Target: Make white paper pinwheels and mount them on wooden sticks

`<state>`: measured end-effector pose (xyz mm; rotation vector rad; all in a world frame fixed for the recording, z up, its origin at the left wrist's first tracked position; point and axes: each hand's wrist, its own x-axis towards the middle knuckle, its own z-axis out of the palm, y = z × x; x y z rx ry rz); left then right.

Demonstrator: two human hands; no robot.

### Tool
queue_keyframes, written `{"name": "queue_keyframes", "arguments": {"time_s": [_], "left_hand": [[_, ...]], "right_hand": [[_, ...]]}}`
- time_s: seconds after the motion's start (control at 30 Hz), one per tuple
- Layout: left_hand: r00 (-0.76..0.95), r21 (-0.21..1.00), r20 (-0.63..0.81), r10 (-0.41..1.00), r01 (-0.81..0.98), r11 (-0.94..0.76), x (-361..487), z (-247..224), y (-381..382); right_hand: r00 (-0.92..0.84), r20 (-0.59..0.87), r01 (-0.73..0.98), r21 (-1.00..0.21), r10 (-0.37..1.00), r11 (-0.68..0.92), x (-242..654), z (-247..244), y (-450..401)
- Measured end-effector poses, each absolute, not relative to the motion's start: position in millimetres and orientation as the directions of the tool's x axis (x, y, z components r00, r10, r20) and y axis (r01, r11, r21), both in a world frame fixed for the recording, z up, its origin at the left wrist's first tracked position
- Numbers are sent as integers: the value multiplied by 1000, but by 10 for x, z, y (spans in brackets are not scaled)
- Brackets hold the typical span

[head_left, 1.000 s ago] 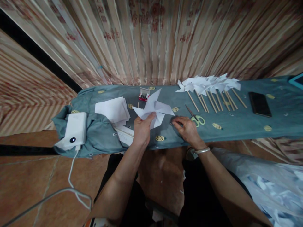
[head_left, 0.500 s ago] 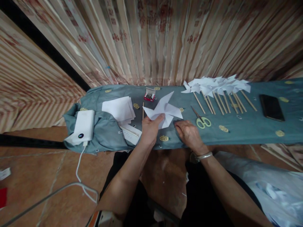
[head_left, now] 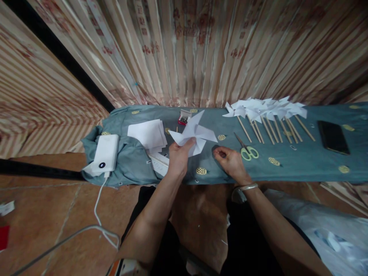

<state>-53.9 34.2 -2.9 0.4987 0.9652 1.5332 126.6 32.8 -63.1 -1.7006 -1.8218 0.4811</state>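
Left hand (head_left: 178,155) pinches a white paper pinwheel (head_left: 195,134) between thumb and fingers; one folded blade points toward the right hand (head_left: 230,161). Right-hand thumb and fingertips are drawn together; whether they grip a small part cannot be told. Beyond both hands, a pleated, printed curtain (head_left: 186,57) hangs along the far edge of the cloth (head_left: 304,165). This grey-green fabric, with yellow pineapple motifs, has its near edge below the wrists. Open room lies between the hands; a wider strip runs rightward past the right hand. Overlapping pinwheels (head_left: 267,109) on slim wooden sticks form a row ahead and right of the right hand. Flat stacked paper (head_left: 146,132) lies left of the left hand. Green-handled scissors (head_left: 249,153) lie just right of the right hand. A small red box (head_left: 182,122) of metal pieces sits open ahead of the left hand.
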Motion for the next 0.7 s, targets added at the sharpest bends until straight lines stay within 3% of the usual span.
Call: {"name": "queue_keyframes", "arguments": {"time_s": [0.27,0.43,0.7], "left_hand": [[-411,792,-91,907,-582,-184,-1089,161,442],[-425,787,-89,901,-584,-198,-1220,156,417],[-420,790,-93,903,-583,-190,-1320,193,390]], "right_hand": [[8,162,654,-747,987,117,999,-440,607],[9,208,622,-767,978,157,634,-224,1187],[-60,63,505,-859,996,85,255,-346,1981]]}}
